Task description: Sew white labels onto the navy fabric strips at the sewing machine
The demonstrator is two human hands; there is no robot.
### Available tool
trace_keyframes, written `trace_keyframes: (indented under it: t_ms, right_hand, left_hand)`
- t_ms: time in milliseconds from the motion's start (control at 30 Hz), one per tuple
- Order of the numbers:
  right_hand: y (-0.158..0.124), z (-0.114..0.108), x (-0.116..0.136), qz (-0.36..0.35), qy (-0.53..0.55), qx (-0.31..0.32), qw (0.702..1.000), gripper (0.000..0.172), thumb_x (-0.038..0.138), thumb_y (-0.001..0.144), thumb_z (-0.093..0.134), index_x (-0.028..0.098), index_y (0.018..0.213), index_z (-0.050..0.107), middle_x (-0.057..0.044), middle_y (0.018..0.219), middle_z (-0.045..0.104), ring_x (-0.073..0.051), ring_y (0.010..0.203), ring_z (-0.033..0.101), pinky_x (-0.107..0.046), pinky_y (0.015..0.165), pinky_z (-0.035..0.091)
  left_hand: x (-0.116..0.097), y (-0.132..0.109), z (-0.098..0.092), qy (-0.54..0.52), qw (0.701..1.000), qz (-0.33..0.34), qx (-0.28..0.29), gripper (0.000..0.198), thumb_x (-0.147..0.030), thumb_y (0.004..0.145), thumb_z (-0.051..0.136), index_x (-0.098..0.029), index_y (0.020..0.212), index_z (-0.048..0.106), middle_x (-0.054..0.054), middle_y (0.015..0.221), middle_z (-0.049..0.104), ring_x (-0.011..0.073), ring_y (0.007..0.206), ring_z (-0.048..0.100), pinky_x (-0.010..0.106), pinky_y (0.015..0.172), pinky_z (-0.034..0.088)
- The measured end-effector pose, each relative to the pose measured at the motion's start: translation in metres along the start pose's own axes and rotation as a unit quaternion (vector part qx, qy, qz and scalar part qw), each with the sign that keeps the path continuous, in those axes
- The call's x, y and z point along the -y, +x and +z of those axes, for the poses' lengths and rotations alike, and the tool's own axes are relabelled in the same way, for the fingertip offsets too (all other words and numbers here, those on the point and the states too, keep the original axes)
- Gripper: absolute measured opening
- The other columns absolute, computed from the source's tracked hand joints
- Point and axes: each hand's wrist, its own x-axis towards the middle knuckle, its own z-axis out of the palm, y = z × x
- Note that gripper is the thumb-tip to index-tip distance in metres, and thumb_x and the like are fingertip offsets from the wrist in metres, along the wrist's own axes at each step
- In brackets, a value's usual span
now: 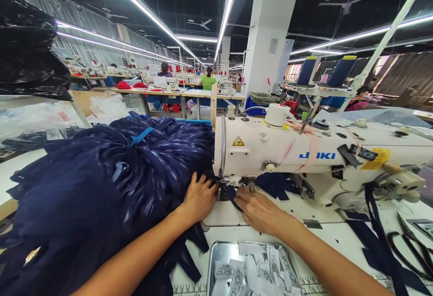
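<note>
My left hand (pixel 199 196) lies flat with fingers spread on dark navy fabric (pixel 111 183), pressing it just left of the needle. My right hand (pixel 259 210) rests palm down on the sewing machine's bed in front of the presser foot (pixel 233 183), fingertips reaching onto a small piece of the navy fabric under the needle. The cream sewing machine (pixel 304 151) stands across the table to the right, its head directly above my fingers. A large heap of navy fabric fills the table to the left.
A metal tray (pixel 216 253) of white printed labels sits at the near edge. Black scissors (pixel 411 246) and navy strips (pixel 375 237) lie at right. Two navy thread cones (pixel 340 71) stand behind the machine. Other workers sit at distant tables.
</note>
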Motion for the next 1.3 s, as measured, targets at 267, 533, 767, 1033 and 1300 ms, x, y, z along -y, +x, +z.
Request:
trace_keyframes:
  t_ms: [267, 533, 767, 1033, 1300]
  right_hand:
    - [0.006, 0.011, -0.002, -0.014, -0.027, -0.019, 0.999, 0.014, 0.003, 0.078, 0.046, 0.011, 0.079, 0.058, -0.008, 0.082, 0.057, -0.018, 0.079, 0.053, -0.028, 0.072, 0.044]
    - [0.008, 0.011, 0.007, 0.01, -0.039, -0.014, 0.999, 0.016, 0.001, 0.076, 0.046, 0.011, 0.08, 0.058, -0.009, 0.082, 0.055, -0.019, 0.077, 0.054, -0.03, 0.067, 0.045]
    - [0.012, 0.017, 0.014, 0.023, -0.075, -0.022, 0.997, 0.017, 0.0, 0.076, 0.046, 0.009, 0.083, 0.059, -0.009, 0.081, 0.055, -0.02, 0.078, 0.052, -0.031, 0.069, 0.045]
    - [0.018, 0.018, 0.017, 0.053, -0.065, -0.025, 0.996, 0.014, 0.002, 0.077, 0.047, 0.01, 0.08, 0.059, -0.01, 0.082, 0.055, -0.021, 0.08, 0.051, -0.03, 0.069, 0.045]
    - [0.012, 0.006, -0.01, 0.049, -0.049, -0.014, 0.998, 0.02, 0.001, 0.078, 0.043, 0.011, 0.078, 0.059, -0.01, 0.082, 0.06, -0.019, 0.08, 0.054, -0.031, 0.075, 0.041]
  left_hand:
    - [0.0, 0.002, -0.005, -0.015, 1.0, -0.002, 0.005, 0.027, -0.017, 0.076, 0.045, -0.018, 0.099, 0.06, 0.008, 0.092, 0.064, 0.0279, 0.093, 0.051, 0.053, 0.089, 0.029]
    - [0.001, 0.005, -0.001, -0.024, 1.0, -0.007, 0.01, 0.023, -0.017, 0.076, 0.045, -0.018, 0.092, 0.061, 0.009, 0.093, 0.063, 0.0293, 0.095, 0.05, 0.053, 0.089, 0.029]
    - [0.001, 0.013, 0.003, -0.018, 1.0, -0.003, 0.009, 0.022, -0.018, 0.077, 0.043, -0.016, 0.088, 0.061, 0.01, 0.087, 0.063, 0.0298, 0.092, 0.051, 0.054, 0.086, 0.029]
    - [0.003, 0.018, 0.004, -0.026, 1.0, -0.013, 0.01, 0.018, -0.018, 0.075, 0.046, -0.017, 0.083, 0.062, 0.01, 0.085, 0.064, 0.0294, 0.09, 0.052, 0.054, 0.087, 0.029]
    - [-0.006, 0.008, -0.011, -0.025, 1.0, -0.012, 0.005, 0.021, -0.013, 0.073, 0.045, -0.017, 0.085, 0.063, 0.008, 0.083, 0.066, 0.0271, 0.09, 0.053, 0.054, 0.092, 0.025]
